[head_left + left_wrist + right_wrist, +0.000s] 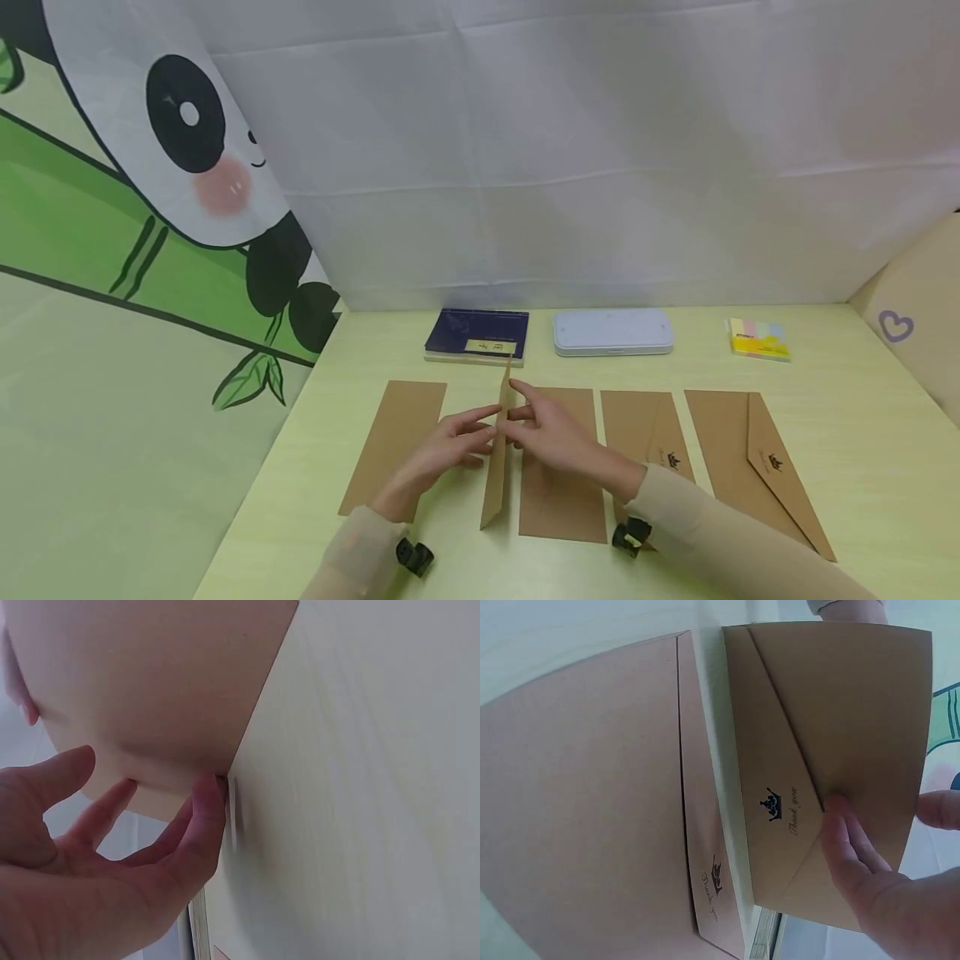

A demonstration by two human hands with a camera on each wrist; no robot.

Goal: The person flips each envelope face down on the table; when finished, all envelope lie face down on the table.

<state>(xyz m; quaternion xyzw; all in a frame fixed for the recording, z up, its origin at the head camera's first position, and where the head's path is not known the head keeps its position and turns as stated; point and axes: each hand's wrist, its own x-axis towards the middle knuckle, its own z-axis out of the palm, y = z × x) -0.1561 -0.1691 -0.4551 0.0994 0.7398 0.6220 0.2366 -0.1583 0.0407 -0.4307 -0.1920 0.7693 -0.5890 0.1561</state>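
- Head: both arms reach forward over the bench [862, 400], and we see the hands meet at one brown envelope [496, 479], held upright and nearly edge-on to us. We can't tell if its lower edge touches the bench.
- Head: left hand [442, 450] is on the envelope's left side, palm turned inward, fingers spread and slightly bent, tips at that face.
- Head: right hand [555, 429] comes in from the other side, bent at the wrist, fingers pinching the envelope.
- Head: we have the envelope between a flat envelope [393, 442] on the left and three flat envelopes [562, 512] on the right; dark blue book [476, 327] just behind.
- Left wrist: thumb stands apart from the fingers; one fingertip touches the plain face, another is at the corner beside the bench.
- Left wrist: we catch a right-hand fingertip at the opposite edge.
- Right wrist: flap side shows, with crown and "Thank you" print. Right hand enters low; one digit presses by the flap's slanted edge, another meets the envelope's outer edge.
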